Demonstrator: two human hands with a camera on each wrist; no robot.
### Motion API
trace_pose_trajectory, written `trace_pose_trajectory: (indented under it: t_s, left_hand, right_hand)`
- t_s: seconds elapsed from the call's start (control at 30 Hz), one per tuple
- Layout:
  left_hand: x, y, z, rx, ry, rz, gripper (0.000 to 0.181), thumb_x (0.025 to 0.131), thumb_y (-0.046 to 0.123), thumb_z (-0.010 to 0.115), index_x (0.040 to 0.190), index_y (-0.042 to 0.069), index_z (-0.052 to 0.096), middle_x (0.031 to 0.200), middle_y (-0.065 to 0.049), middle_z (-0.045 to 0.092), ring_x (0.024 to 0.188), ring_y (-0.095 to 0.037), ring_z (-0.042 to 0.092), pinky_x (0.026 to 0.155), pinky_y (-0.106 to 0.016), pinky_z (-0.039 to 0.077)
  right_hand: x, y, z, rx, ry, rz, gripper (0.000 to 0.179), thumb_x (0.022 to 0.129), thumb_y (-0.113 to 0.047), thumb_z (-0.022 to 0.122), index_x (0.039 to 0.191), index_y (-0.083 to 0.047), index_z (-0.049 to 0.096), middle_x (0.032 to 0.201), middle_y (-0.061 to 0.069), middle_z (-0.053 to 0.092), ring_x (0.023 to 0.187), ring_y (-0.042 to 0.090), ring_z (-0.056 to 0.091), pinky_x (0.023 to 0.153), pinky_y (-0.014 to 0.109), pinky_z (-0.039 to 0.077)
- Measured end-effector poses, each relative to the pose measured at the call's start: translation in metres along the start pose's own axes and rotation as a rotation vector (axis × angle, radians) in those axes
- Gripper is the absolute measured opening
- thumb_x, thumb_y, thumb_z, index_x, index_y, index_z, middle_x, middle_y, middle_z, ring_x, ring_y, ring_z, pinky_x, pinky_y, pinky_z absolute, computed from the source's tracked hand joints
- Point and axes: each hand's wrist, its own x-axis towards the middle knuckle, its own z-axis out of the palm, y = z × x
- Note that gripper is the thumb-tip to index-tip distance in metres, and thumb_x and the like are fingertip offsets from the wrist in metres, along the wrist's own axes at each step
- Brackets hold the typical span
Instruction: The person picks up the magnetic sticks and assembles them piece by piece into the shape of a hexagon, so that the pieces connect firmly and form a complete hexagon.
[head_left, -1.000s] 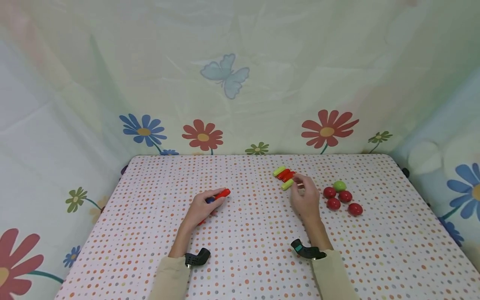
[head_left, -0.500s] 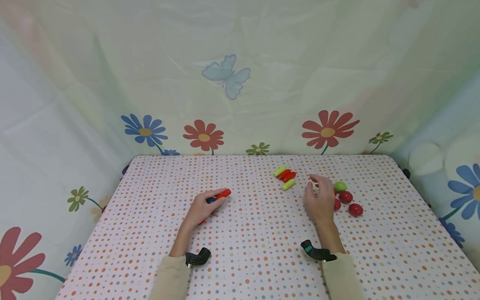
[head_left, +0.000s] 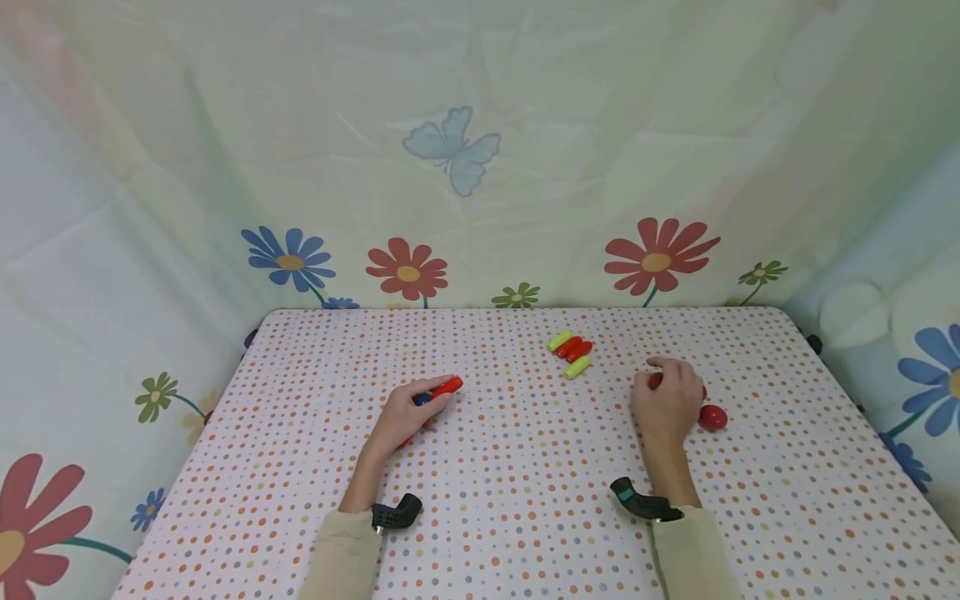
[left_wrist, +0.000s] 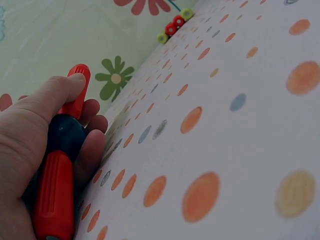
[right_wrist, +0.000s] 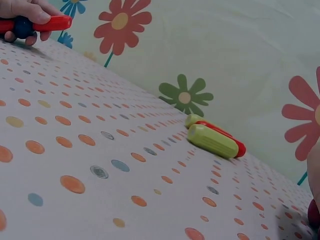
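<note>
My left hand (head_left: 405,412) grips a toy piece made of red ridged rods (left_wrist: 54,195) joined by a dark blue ball (left_wrist: 66,136). Its thumb lies along the far red rod (head_left: 447,386). On the right, my right hand (head_left: 667,404) is low over a group of balls, thumb and fingers curled about a red ball (head_left: 656,381). That ball (right_wrist: 313,212) shows only in part at the right wrist view's edge. Another red ball (head_left: 712,417) lies just beside this hand. Most of the group is hidden beneath it.
Two yellow-green rods (head_left: 577,367) and two red rods (head_left: 573,350) lie side by side toward the back of the dotted table (head_left: 495,500). A flowered cloth (head_left: 525,208) hangs behind the table's back edge.
My right hand has moved right, away from the short rods, onto the balls, now covering the green one. The left hand stays in place with its red and blue piece.
</note>
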Motion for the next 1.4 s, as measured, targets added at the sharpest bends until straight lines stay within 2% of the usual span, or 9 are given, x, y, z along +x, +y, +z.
trace_pose_trajectory:
  t_s: [0.07, 0.23, 0.5, 0.7, 0.77, 0.9, 1.03, 1.17, 1.4]
  left_hand:
    - [-0.003, 0.007, -0.001, 0.000, -0.007, -0.002, 0.043, 0.093, 0.023, 0.066, 0.135, 0.017, 0.059, 0.136, -0.018, 0.056, 0.058, -0.022, 0.060, 0.058, -0.026, 0.051]
    - [-0.003, 0.008, -0.001, 0.008, -0.004, -0.012, 0.044, 0.093, 0.024, 0.066, 0.135, 0.018, 0.058, 0.136, -0.017, 0.056, 0.058, -0.021, 0.061, 0.058, -0.026, 0.051]
    - [-0.003, 0.008, 0.000, 0.007, 0.007, -0.010, 0.044, 0.092, 0.024, 0.067, 0.135, 0.018, 0.059, 0.129, -0.018, 0.060, 0.058, -0.020, 0.060, 0.056, -0.026, 0.049]
    - [-0.003, 0.008, 0.001, 0.006, 0.010, -0.014, 0.043, 0.092, 0.023, 0.067, 0.134, 0.018, 0.059, 0.119, -0.019, 0.064, 0.057, -0.020, 0.059, 0.056, -0.026, 0.048]
    - [-0.001, 0.006, 0.001, 0.010, 0.009, -0.018, 0.043, 0.092, 0.023, 0.067, 0.134, 0.019, 0.059, 0.120, -0.019, 0.063, 0.057, -0.020, 0.059, 0.056, -0.026, 0.048]
    - [0.007, -0.010, 0.003, 0.017, 0.016, -0.025, 0.044, 0.092, 0.025, 0.067, 0.135, 0.022, 0.059, 0.130, -0.017, 0.058, 0.057, -0.020, 0.058, 0.055, -0.025, 0.048]
    - [0.012, -0.025, 0.004, 0.019, 0.021, -0.016, 0.045, 0.090, 0.031, 0.068, 0.134, 0.027, 0.059, 0.134, -0.014, 0.057, 0.056, -0.018, 0.058, 0.055, -0.025, 0.048]
    - [0.013, -0.028, 0.004, 0.007, 0.022, 0.006, 0.045, 0.089, 0.036, 0.070, 0.132, 0.030, 0.060, 0.131, -0.012, 0.059, 0.055, -0.016, 0.057, 0.054, -0.024, 0.048]
    - [0.013, -0.027, 0.003, 0.011, 0.018, 0.032, 0.043, 0.088, 0.039, 0.069, 0.130, 0.034, 0.061, 0.133, -0.010, 0.058, 0.053, -0.013, 0.057, 0.053, -0.024, 0.048]
  right_hand:
    - [-0.001, -0.001, 0.000, -0.020, -0.019, 0.003, 0.023, 0.088, -0.004, 0.055, 0.109, 0.002, 0.063, 0.117, 0.024, 0.057, 0.107, 0.041, 0.049, 0.089, 0.054, 0.038]
    - [-0.001, 0.000, 0.002, -0.065, -0.056, 0.002, 0.022, 0.089, -0.005, 0.056, 0.109, 0.001, 0.063, 0.117, 0.023, 0.057, 0.108, 0.040, 0.048, 0.090, 0.054, 0.039]
    - [-0.003, -0.003, 0.001, -0.120, -0.102, 0.005, 0.018, 0.088, -0.007, 0.057, 0.104, -0.001, 0.064, 0.113, 0.020, 0.057, 0.107, 0.037, 0.048, 0.084, 0.055, 0.040]
    - [-0.004, -0.005, -0.002, -0.185, -0.184, 0.045, 0.020, 0.088, -0.007, 0.055, 0.107, -0.003, 0.062, 0.123, 0.019, 0.054, 0.113, 0.038, 0.047, 0.084, 0.057, 0.041]
    - [-0.005, -0.005, -0.003, -0.198, -0.193, 0.041, 0.022, 0.088, -0.005, 0.054, 0.108, -0.003, 0.062, 0.124, 0.020, 0.053, 0.112, 0.039, 0.048, 0.084, 0.056, 0.041]
    - [-0.005, -0.004, -0.003, -0.193, -0.185, 0.027, 0.022, 0.087, -0.004, 0.055, 0.108, -0.002, 0.062, 0.123, 0.021, 0.054, 0.111, 0.039, 0.048, 0.085, 0.055, 0.040]
    - [-0.004, -0.004, -0.002, -0.174, -0.162, 0.014, 0.023, 0.088, -0.004, 0.056, 0.109, -0.001, 0.062, 0.122, 0.023, 0.055, 0.113, 0.041, 0.048, 0.094, 0.055, 0.037]
    - [-0.003, -0.006, -0.001, -0.128, -0.105, -0.032, 0.022, 0.088, -0.005, 0.059, 0.110, 0.000, 0.063, 0.119, 0.023, 0.057, 0.111, 0.041, 0.050, 0.098, 0.055, 0.035]
    - [0.000, -0.010, 0.003, 0.054, -0.022, -0.121, 0.027, 0.087, -0.001, 0.059, 0.113, 0.002, 0.063, 0.123, 0.024, 0.056, 0.115, 0.041, 0.050, 0.095, 0.054, 0.040]
